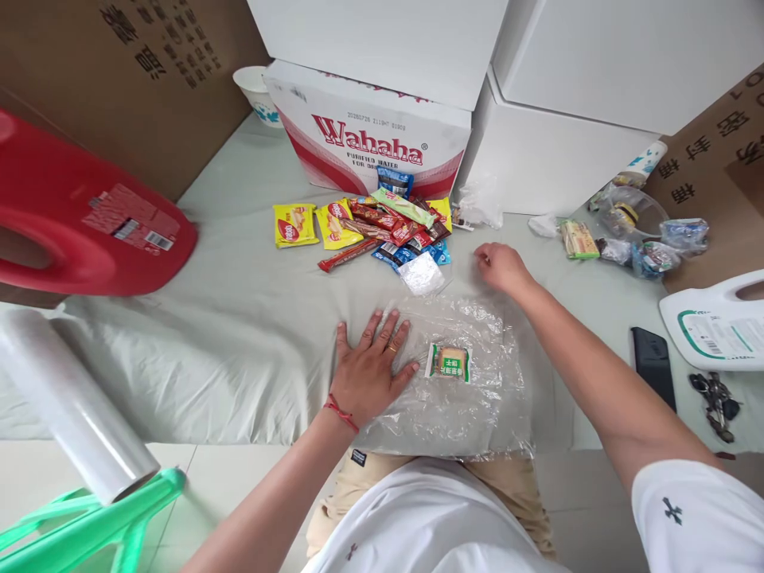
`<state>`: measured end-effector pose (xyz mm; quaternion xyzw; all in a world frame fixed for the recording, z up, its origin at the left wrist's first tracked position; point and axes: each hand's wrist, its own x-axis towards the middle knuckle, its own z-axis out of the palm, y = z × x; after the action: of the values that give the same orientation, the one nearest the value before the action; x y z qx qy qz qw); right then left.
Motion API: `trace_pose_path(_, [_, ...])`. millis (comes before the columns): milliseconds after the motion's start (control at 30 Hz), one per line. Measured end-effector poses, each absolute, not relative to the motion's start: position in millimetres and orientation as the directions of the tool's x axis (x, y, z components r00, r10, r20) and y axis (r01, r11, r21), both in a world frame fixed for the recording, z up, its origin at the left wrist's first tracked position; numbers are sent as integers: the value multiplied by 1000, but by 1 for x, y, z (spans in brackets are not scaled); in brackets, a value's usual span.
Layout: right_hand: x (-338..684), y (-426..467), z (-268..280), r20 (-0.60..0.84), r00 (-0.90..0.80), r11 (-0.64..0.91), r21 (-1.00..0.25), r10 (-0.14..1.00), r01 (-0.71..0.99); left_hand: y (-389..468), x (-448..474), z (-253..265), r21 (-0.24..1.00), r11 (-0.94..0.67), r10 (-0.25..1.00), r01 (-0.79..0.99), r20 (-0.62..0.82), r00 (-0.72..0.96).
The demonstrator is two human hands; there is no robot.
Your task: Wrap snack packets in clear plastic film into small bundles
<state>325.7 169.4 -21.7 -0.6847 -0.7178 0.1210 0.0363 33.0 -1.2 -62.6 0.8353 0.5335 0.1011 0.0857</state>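
Note:
A thin sheet of clear plastic film (477, 422) is spread, wrinkled, over the cloth in front of me. Upon it lies a small green-and-white cracker packet (450, 363). My left hand (366, 374) rests flat with fingers spread on the film's left side. Beyond the film's upper right corner, my right hand (500, 267) has its fingers curled in; whether they pinch anything is hidden. Just left of that hand is a heap of snacks: yellow wafer packs (296, 225), red stick wrappers (403, 229), blue packets (394, 256) and a folded white packet (422, 274).
A Wahaha carton (370, 131) and white boxes (573, 95) stand behind. At left are a red jug (89, 215) and a film roll (77, 406) over a green stool (101, 525). At right sit bagged snacks (653, 259), a phone (652, 368), keys (715, 404) and a white bottle (716, 322).

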Motion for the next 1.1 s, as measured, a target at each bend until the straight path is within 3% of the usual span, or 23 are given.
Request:
trace_pose_path(167, [307,242,-40,-91,248,-262,-215,964,941,-1,33,-63,260,-402,915,878,67,399])
trace_pose_path(333, [298,270,-42,-94,294,-309,-280,951,909,-1,32,-63,250,-403,914,880,64,400])
trace_pose_path(533, [303,255,-30,-162,340,-371,-224,926,901,-2,32,-62,254,-406,912,878,59,405])
trace_pose_path(733, [337,186,-31,-225,221,-262,-174,949,949,-2,32,-63,255,-405,913,878,65,403])
trace_pose_path(867, [339,156,-39,-137,110,-134,-177,984,975,-2,32,-64,254,-410,911,876,63,408])
trace_pose_path(1100, [340,110,-27,-83,70,-76,-70,994,995,-3,32,-63,253,-413,910,875,76,408])
